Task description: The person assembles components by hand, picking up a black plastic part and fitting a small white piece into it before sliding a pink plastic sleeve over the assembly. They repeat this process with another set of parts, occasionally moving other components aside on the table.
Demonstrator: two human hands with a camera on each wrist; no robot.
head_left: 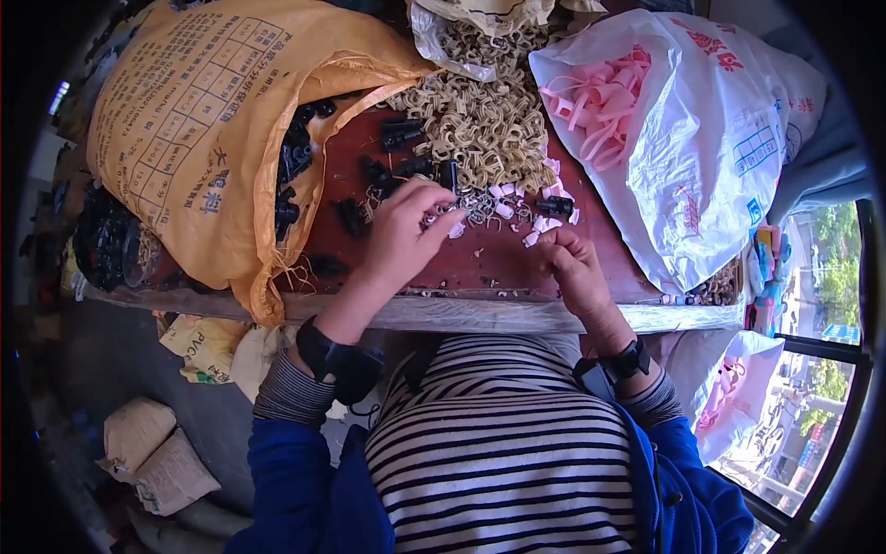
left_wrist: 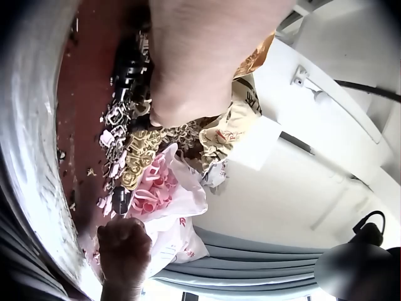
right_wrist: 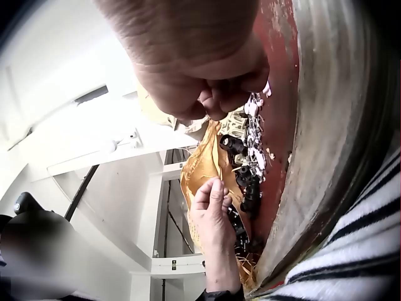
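In the head view my left hand [head_left: 406,231] hovers at the near side of a heap of small metal clips [head_left: 482,210] and black plastic parts [head_left: 400,134]. Its thumb and fingertips come close together in the right wrist view; I cannot tell whether a small part sits between them. My right hand [head_left: 574,268] has its fingers curled, pinching a small pale pink plastic piece [head_left: 531,238] at the tips. More pale pink pieces [head_left: 546,223] lie just beyond it, beside a short black part [head_left: 556,205]. The left wrist view shows the right fist [left_wrist: 125,248] near the pink pieces.
A large orange woven sack [head_left: 203,120] of black parts lies open at left. Beige plastic clips [head_left: 489,125] are heaped at the back centre. At right leans a white sack [head_left: 711,120] with pink strips [head_left: 604,102]. The red tabletop [head_left: 443,268] has a pale front edge [head_left: 461,314].
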